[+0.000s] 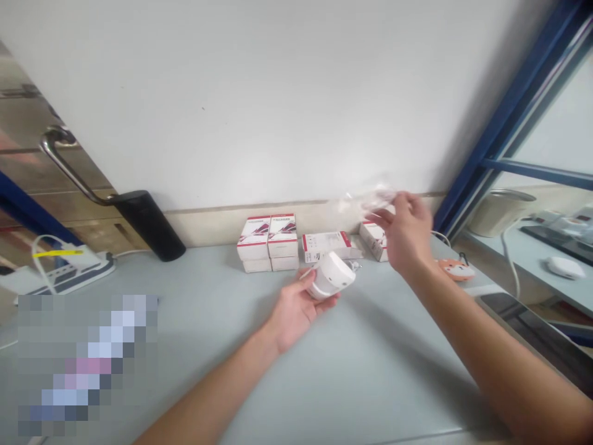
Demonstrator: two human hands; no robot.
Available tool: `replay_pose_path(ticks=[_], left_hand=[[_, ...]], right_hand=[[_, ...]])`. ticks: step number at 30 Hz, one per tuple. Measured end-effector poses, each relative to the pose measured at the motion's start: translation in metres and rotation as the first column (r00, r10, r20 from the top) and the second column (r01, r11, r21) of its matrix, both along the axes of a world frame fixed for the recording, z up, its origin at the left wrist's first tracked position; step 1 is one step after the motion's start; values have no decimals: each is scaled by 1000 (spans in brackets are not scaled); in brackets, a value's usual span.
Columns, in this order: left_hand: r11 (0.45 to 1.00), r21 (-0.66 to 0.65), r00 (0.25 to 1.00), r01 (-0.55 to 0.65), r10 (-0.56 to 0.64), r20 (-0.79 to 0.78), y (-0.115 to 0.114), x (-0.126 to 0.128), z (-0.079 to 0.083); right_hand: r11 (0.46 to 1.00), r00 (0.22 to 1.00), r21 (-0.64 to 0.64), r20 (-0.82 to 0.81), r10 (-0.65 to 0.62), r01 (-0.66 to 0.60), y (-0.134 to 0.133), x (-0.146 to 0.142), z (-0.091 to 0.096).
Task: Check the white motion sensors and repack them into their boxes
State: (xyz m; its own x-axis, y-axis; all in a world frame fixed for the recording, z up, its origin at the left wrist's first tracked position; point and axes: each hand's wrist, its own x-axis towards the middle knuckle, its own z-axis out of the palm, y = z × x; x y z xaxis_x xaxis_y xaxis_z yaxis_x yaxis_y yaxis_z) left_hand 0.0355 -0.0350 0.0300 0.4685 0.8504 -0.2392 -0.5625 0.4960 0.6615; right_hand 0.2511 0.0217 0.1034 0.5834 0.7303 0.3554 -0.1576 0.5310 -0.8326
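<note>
My left hand (296, 312) is wrapped round a white plastic device (331, 275) with a curved front, shaped like a motion sensor, held above the table. Up and to the right, my right hand (407, 228) pinches a clear plastic bag (365, 201), which looks crumpled and is slightly blurred. Behind the device lies an open-looking white and red box (327, 242). Another white and red box (373, 240) is partly hidden by my right hand. Left of these stand several stacked boxes (269, 241) of the same kind.
A grey table (208, 364) runs up to a white wall (278, 93). Toward the left are a black cylinder (148, 225), a power strip (69, 275) and a pixelated object (88, 364). On the right lie an orange and white item (456, 270) and a dark-screened device (532, 327).
</note>
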Motion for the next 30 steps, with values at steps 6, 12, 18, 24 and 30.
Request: replay_pose_path(ticks=[6, 12, 18, 24, 30], left_hand=[[998, -32, 998, 58, -58, 5, -2, 0, 7], [1000, -2, 1000, -7, 7, -25, 0, 0, 4], [991, 89, 994, 102, -98, -54, -3, 4, 6], [984, 155, 984, 93, -67, -167, -13, 6, 7], [966, 243, 979, 93, -44, -199, -17, 5, 9]], right_hand=[[886, 933, -459, 287, 216, -64, 49, 3, -24], [932, 807, -348, 577, 126, 104, 20, 7, -38], [830, 646, -511, 559, 519, -224, -30, -5, -49], [621, 678, -593, 164, 716, -512, -40, -25, -54], [612, 652, -573, 170, 739, -545, -44, -24, -44]])
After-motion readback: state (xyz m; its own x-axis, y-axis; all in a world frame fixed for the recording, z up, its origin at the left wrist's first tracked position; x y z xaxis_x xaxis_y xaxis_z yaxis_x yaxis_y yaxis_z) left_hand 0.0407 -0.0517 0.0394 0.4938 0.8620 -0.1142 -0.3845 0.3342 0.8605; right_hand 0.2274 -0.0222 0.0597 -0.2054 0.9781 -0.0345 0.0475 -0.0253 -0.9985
